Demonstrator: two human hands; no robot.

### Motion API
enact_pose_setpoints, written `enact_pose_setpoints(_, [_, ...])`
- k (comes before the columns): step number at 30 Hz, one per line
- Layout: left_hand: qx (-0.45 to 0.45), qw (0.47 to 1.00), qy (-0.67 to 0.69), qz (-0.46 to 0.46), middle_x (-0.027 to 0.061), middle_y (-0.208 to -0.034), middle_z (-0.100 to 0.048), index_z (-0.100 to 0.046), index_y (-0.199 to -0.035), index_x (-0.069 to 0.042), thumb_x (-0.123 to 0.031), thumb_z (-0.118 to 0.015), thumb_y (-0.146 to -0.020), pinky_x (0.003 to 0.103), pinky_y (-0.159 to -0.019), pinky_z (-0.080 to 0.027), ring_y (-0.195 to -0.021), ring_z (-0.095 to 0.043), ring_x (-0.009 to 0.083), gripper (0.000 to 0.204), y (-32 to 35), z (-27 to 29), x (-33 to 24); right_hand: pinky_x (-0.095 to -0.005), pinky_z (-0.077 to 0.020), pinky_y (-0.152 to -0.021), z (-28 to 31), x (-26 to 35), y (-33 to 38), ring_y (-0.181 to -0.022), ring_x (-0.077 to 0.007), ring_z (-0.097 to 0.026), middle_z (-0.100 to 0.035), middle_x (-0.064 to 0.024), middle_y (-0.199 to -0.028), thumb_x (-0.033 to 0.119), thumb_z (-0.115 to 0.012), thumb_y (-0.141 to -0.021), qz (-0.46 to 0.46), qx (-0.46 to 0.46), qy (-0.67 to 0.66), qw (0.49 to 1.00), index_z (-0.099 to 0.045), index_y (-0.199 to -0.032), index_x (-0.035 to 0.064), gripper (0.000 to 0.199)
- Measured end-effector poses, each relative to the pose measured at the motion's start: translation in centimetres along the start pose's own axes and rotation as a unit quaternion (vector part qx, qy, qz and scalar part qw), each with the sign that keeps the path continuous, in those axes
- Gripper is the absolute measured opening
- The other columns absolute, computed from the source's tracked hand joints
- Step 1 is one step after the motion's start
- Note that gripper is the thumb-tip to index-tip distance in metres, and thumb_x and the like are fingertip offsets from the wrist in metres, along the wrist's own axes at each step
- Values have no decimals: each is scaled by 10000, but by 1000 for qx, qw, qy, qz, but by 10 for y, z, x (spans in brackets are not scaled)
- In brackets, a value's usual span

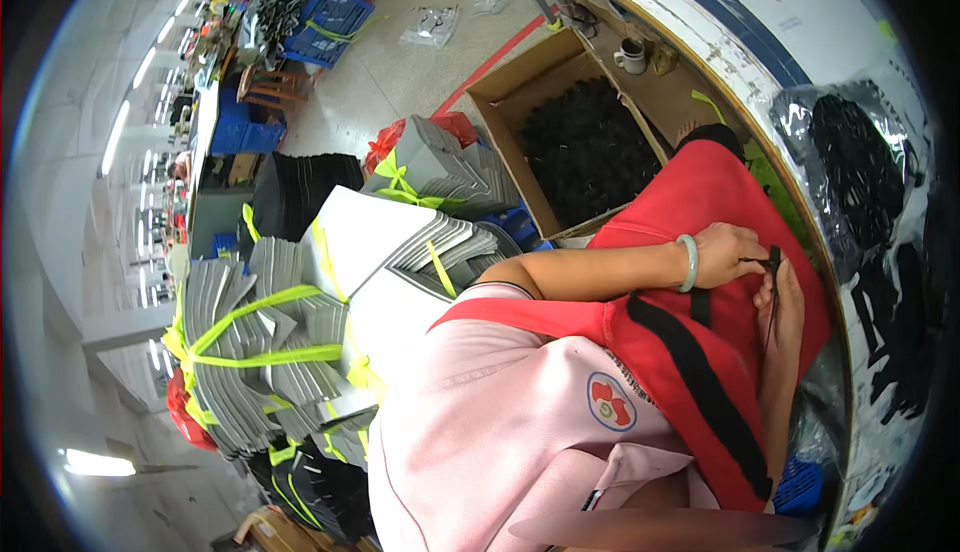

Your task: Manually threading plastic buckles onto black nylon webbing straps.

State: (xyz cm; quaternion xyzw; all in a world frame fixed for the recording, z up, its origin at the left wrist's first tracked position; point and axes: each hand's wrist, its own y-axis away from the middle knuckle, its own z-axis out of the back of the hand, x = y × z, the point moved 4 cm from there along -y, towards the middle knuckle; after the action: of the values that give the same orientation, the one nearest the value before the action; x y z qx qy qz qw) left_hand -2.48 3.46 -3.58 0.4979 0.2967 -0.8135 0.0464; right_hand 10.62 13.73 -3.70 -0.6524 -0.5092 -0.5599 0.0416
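Observation:
Above the red apron (640, 222) on my lap, my two hands meet at a small black strip (774, 260). My left hand (722, 254), with a pale green bangle (688, 263) at the wrist, pinches the strip's near end between fingertips. My right hand (786, 304) is closed around the strip's lower part, fingers curled; a thin dark line hangs below it. Whether the right hand also holds a small tool cannot be made out. The white table's edge runs just right of my right hand.
A cardboard box (530, 167) full of small black pieces stands ahead. On the table lie a clear bag (850, 162) of black straps and loose black strips (895, 327). Bundles of grey sheets (265, 352) tied with yellow-green bands are stacked at left. A mug (631, 56) stands beyond the box.

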Motion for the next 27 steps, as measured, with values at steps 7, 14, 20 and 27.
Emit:
enact_pose_setpoints(7, [-27, 718, 493, 491, 70, -749, -636, -683, -977, -8, -200, -673, -897, 233, -378, -309, -453, -444, 71, 208, 13, -13, 18, -228, -478, -673, -2, 13, 6, -711, -83, -564, -587, -22, -839, 109, -562, -949, 44, -12, 162, 986, -600, -1092, 27, 169])
enact_pose_setpoints(14, [-52, 816, 366, 443, 26, -655, -603, -692, -939, -10, -112, -650, -891, 200, -394, -290, -457, -439, 53, 121, 3, 14, 6, -230, -493, -690, -43, 52, 29, -785, -138, -617, -622, -97, -965, -7, -596, -889, 317, -23, 212, 924, -619, -1024, -31, 139])
enact_pose_setpoints(20, [-98, 840, 355, 398, 37, -704, -639, -687, -971, 28, -119, -668, -897, 201, -363, -320, -449, -479, 52, 166, -5, 2, 0, -191, -438, -448, -18, 33, 16, -515, -64, -558, -609, -31, -695, 140, -619, -922, 123, -8, 200, 972, -610, -927, -1, 142])
enact_pose_setpoints(27, [-96, 892, 314, 311, 38, -766, -617, -687, -976, 31, -43, -680, -871, 195, -441, -361, -508, -492, 63, 128, -6, -1, -3, -199, -451, -423, -18, 19, 10, -509, -76, -577, -622, -43, -699, 170, -638, -911, 48, -20, 106, 993, -584, -871, 15, 169])
